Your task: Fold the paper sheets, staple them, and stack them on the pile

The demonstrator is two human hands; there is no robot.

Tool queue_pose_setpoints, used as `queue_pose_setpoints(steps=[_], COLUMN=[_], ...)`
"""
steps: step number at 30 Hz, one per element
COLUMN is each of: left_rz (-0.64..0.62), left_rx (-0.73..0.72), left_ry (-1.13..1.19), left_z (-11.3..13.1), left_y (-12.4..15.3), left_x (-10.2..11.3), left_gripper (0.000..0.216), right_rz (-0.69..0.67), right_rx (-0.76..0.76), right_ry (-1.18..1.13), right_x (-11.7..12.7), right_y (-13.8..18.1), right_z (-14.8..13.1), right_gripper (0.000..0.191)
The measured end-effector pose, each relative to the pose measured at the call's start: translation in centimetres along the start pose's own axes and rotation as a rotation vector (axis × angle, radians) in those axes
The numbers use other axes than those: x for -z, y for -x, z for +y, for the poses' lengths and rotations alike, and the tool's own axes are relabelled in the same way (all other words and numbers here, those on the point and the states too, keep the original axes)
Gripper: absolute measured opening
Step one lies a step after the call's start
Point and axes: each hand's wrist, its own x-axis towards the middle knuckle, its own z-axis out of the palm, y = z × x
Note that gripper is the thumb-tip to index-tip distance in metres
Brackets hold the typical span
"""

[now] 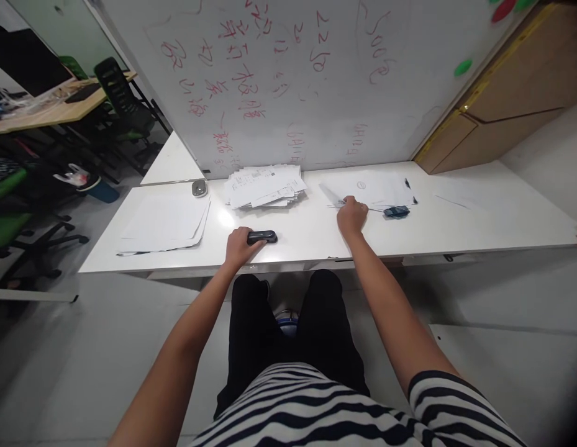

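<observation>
My left hand (pixel 239 245) rests on the white table (pixel 292 239) near its front edge, fingers closed around the end of a black stapler (pixel 263 237). Farther right, my right hand (pixel 351 214) is closed, pinching the edge of a white sheet of paper (pixel 369 189) that lies against the whiteboard. A small dark blue object (pixel 396 212) sits just right of that hand. A messy stack of printed papers (pixel 264 185) lies between and beyond both hands.
A pile of blank sheets (pixel 164 226) lies on the table's left part, with a small round silver object (pixel 199 188) behind it. A whiteboard (pixel 292 81) with red writing stands along the back edge. Office chairs (pixel 123 99) and another desk are at far left.
</observation>
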Motion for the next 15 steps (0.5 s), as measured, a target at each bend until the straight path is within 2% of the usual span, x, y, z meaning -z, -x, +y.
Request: queue_pose_setpoints(steps=[3,7,10,15], left_rz=[-0.002,0.002,0.001,-0.005], left_rx=[0.014,0.007,0.015,0.023], left_ry=[-0.005,0.014,0.021,0.016], left_z=[0.1,0.1,0.1,0.2], left_y=[0.0,0.1,0.1,0.2], left_x=[0.1,0.1,0.1,0.2], left_gripper=[0.040,0.040,0.040,0.040], right_rz=[0.003,-0.175,-0.215,-0.181], right_rx=[-0.040,-0.148,-0.187,-0.213], right_ry=[-0.033,-0.031,-0.014,0.005], right_x=[0.1,0.0,-0.1,0.1], right_y=[-0.4,-1.1,-1.4,-1.8], right_z=[0.2,0.4,0.2,0.1], right_gripper=[0.045,0.069,0.068,0.053])
